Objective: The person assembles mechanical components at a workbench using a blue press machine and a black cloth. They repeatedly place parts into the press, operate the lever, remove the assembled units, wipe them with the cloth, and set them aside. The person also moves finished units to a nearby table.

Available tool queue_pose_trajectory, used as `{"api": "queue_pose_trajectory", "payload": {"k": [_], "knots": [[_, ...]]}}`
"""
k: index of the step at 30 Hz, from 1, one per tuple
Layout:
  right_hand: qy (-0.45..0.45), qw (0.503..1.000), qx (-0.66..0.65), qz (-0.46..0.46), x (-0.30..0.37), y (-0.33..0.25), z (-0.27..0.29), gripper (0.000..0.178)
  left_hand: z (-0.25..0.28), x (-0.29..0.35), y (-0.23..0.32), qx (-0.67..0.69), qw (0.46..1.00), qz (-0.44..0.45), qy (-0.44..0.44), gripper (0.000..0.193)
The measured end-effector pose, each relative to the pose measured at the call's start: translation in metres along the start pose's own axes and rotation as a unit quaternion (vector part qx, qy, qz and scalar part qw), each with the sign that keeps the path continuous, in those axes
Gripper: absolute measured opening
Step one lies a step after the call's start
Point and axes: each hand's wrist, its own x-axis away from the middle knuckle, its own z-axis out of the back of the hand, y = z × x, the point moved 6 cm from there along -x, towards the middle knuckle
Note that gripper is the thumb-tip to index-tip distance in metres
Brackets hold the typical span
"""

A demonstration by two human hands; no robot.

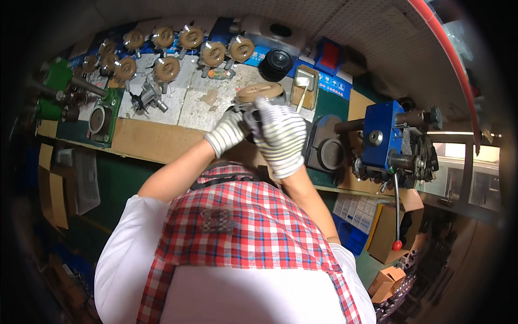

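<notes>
Left hand [229,131]: striped knit glove, fingers closed about the dark lower body of a brown-faced metal assembly [263,91] from your left side. Fingertips partly hidden. Right hand [280,129]: same kind of glove, clasping the same assembly from your right, forearm reaching in past your red plaid apron [243,221]

Assembly sits straight ahead of you over the near part of the worktop [143,137], ribbed brown disc uppermost, between and just beyond your 2 hands. Cannot tell whether its underside touches the worktop

Beyond it, slightly right: a black round part [276,65], then a rectangular metal tray [294,96] with a pale-handled tool in it. Further off and left: rows of similar brown-faced units [167,68], discs tilted your way, and 1 bare metal fitting [148,99] lying nearer you on the pale board

Right of your hands: a blue-headed lever press [380,137], its lever hanging down to a red ball knob [397,245]. Far left: a green-framed press [110,108], well apart from both hands
</notes>
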Motion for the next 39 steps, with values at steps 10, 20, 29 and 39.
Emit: {"api": "queue_pose_trajectory", "payload": {"k": [10,20,29,39], "knots": [[-0.090,0.973,-0.088,0.194,0.026,-0.056,-0.012,0.027,-0.012,0.016,0.057,0.195,0.967,0.162,-0.029,0.045],[0.080,0.964,-0.166,-0.194,0.087,0.054,0.022,0.045,0.000,0.004,0.051,0.263,0.954,0.076,-0.121,0.092],[-0.130,0.944,-0.245,-0.179,0.121,0.051,-0.013,0.114,-0.001,0.013,0.031,0.264,0.950,0.084,-0.146,0.084],[0.030,0.908,-0.263,-0.326,0.135,0.062,0.008,0.074,-0.030,0.032,0.049,0.307,0.926,0.157,-0.153,0.071]]}}
